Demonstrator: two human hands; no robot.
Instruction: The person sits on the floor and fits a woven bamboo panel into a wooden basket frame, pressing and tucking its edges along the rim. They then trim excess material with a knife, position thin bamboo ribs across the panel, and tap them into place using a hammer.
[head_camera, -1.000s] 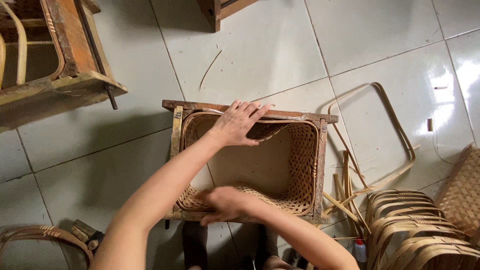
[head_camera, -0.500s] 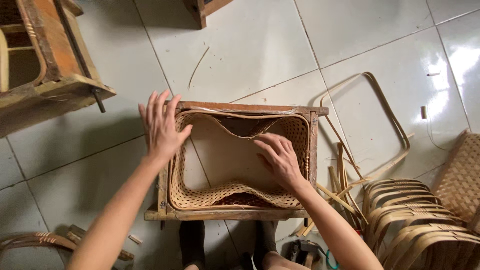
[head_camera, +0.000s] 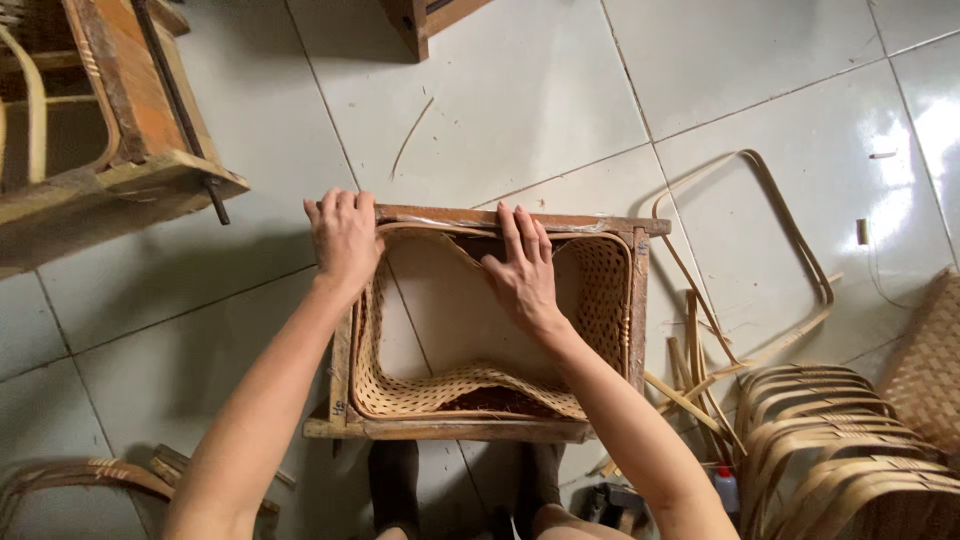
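A rectangular wooden frame lies on the tiled floor in front of me, with a woven rattan basket wall sitting inside it. My left hand rests on the frame's far left corner, fingers curled over the edge. Pressed flat against the far inner side of the weave is my right hand, fingers spread and pointing away from me. The basket has no bottom, and floor tile shows through it. My feet stand at the frame's near edge.
A larger wooden frame with a metal rod stands at the far left. A bent rattan hoop lies to the right. Stacked rattan hoops and loose strips crowd the near right. Another hoop lies near left.
My left hand slid from the frame's left side to its far left corner. The right hand moved from the basket's right inner part up to its far wall.
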